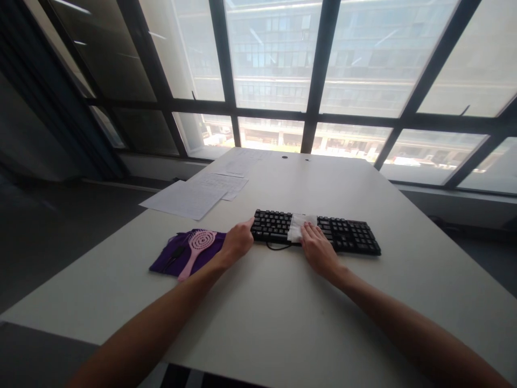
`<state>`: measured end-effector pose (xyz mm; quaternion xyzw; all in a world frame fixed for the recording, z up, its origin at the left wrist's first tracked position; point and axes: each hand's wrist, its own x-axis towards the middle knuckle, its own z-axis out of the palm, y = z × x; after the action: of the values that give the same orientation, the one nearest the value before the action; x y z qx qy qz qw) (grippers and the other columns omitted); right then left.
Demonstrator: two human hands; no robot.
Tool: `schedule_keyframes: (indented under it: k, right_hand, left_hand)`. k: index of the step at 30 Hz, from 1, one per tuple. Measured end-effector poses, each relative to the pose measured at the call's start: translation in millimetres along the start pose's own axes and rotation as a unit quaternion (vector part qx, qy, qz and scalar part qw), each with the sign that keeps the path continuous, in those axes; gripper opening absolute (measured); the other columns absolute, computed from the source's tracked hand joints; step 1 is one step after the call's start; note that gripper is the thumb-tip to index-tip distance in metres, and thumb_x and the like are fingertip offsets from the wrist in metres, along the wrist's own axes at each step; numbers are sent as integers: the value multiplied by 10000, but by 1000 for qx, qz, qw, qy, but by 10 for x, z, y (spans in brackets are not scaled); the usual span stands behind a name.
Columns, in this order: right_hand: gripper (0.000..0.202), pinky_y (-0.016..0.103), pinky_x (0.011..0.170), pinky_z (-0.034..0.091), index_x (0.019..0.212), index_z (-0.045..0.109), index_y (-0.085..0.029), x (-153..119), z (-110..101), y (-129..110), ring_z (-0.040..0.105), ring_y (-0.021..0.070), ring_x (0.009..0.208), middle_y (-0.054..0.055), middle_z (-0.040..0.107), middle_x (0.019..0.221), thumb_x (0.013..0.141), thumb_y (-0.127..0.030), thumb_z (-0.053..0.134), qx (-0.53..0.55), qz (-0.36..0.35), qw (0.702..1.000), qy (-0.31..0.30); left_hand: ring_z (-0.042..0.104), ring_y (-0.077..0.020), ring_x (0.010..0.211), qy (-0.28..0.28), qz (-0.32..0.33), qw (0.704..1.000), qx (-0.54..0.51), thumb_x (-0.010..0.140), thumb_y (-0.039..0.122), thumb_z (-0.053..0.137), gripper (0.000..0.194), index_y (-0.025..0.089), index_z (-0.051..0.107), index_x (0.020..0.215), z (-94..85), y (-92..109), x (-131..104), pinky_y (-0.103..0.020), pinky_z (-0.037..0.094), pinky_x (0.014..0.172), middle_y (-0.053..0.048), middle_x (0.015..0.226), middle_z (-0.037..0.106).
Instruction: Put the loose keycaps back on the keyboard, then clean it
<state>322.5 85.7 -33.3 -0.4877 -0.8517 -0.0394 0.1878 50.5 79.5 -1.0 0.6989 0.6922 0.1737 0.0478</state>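
Observation:
A black computer keyboard (pixel 350 235) lies across the white table in front of me. Its left end is gripped by my left hand (pixel 238 240), with the fingers curled and the thumb against the edge. A white tissue (pixel 297 226) covers some keys near the keyboard's middle. My right hand (pixel 319 250) rests on that tissue, fingers stretched out flat and pressing it onto the keys. Part of the keyboard's cable (pixel 278 248) loops out along the near side.
Left of my left hand, a pink hairbrush (pixel 197 245) and a small dark tool (pixel 175 256) lie on a folded purple cloth (pixel 159 260). Several paper sheets (pixel 186 198) are spread at the table's far left. Large windows (pixel 274 64) stand beyond the white table (pixel 278 312).

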Motion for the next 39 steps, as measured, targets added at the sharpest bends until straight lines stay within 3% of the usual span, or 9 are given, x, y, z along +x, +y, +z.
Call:
schedule_keyframes:
  k: [12, 25, 39]
  right_hand:
    - [509, 460, 1197, 350, 1422, 560, -71, -14, -18, -19, 437, 273, 1431, 187, 513, 1489, 936, -45, 408, 26, -39, 999, 5]
    - [698, 445, 1230, 288, 1490, 473, -80, -44, -14, -88, 307, 243, 1502, 167, 393, 1581, 813, 52, 365, 39, -71, 997, -18]
    - [596, 443, 1223, 314, 1485, 473, -50, -28, 50, -170, 334, 263, 1490, 176, 429, 1558, 900, -17, 362, 50, -84, 995, 4]
  left_hand:
    - [626, -233, 1235, 6, -10, 1000, -8, 916, 140, 439, 516, 197, 585, 1408, 38, -2, 43, -324, 464, 1060, -103, 1351, 661]
    - [674, -258, 1152, 15, 2, 1000, 8, 957, 200, 424, 448, 165, 624, 1356, 4, 43, 8, -336, 493, 1002, -131, 1287, 694]
    - [725, -258, 1021, 33, 23, 999, -4, 969, 227, 453, 388, 177, 694, 1270, -51, 132, -69, -321, 522, 940, -121, 1139, 757]
